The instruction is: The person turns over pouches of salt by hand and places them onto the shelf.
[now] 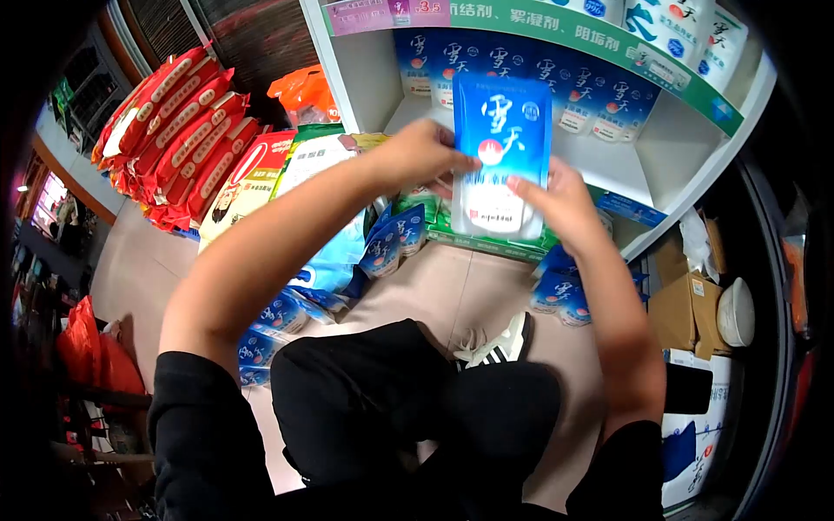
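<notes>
Near the upper centre of the frame, a blue-and-white, rectangular plastic pouch (502, 156) is held between both hands, its long axis running nearly upright. The left hand (427, 152) grips its left edge, thumb across the front; the right hand (566, 204) pinches the lower right edge, thumb also in front. Some fingers go behind the pouch, so how they lie there I cannot tell. Both hands are on it, the left a little higher in the frame.

Just beyond, a row of matching blue-and-white pouches (580, 97) stands upright in a white shelf bay (621, 165), and the held one hides part of it. Above, a curved green label strip (521, 31) edges the next shelf, limiting the bay's top. Low in the way are blue pouches on the floor left of centre (393, 243) and blue pouches on the floor right of centre (560, 291). Red printed sacks (178, 130) are piled at upper left; black-clad knees (360, 382) fill the lower centre.
</notes>
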{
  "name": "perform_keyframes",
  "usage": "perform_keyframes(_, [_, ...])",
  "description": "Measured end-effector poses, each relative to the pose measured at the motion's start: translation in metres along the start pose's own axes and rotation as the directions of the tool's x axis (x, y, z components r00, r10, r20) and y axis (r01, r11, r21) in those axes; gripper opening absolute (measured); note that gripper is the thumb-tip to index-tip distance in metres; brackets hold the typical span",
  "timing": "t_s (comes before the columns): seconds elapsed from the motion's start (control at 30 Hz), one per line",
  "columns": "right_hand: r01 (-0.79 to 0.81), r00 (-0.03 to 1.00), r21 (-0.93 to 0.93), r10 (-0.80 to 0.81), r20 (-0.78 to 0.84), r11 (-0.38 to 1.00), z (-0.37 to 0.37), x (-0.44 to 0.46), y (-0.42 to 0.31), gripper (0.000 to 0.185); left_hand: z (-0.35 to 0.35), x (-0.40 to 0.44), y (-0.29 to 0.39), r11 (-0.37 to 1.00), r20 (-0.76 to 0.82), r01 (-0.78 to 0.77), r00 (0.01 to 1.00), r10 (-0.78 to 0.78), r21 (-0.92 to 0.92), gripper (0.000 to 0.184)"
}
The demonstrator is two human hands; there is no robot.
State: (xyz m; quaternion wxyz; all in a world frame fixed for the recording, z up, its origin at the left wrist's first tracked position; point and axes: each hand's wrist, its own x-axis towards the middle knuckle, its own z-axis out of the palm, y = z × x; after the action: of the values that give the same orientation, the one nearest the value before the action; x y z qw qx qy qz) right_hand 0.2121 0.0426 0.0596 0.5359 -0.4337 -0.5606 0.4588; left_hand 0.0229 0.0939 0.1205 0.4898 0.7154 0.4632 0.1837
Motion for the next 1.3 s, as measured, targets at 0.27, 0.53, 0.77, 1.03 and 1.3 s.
perform_keyframes(0.27, [0.067, 0.996, -0.287, -0.081, -0.038, 0.956, -0.002, 0.124, 0.002, 0.037, -0.063, 0.086, 0.003, 0.999, -0.123, -0.020, 0.992, 0.026, 0.049, 0.036])
perform_keyframes(0.53, [0.022, 0.963, -0.628, -0.185, -0.196, 0.778, 0.026, 0.239, 0.055, 0.051, -0.092, 0.156, -0.032, 0.999, -0.267, 0.032, 0.963, -0.036, -0.018, 0.050])
perform_keyframes(0.77, [-0.021, 0.970, -0.685, -0.152, -0.192, 0.728, 0.062, 0.281, 0.083, 0.043, -0.123, 0.194, -0.058, 0.966, -0.338, 0.205, 0.908, -0.248, -0.158, 0.042])
perform_keyframes(1.03, [-0.179, 0.916, -0.715, -0.151, -0.372, 0.676, 0.086, 0.302, 0.099, 0.045, -0.143, 0.219, -0.075, 0.954, -0.356, 0.222, 0.891, -0.283, -0.204, 0.041])
perform_keyframes(1.3, [-0.164, 0.932, -0.868, -0.213, -0.292, 0.468, 0.092, 0.292, 0.092, 0.031, -0.143, 0.222, -0.069, 0.962, -0.381, 0.185, 0.890, -0.251, -0.202, 0.031])
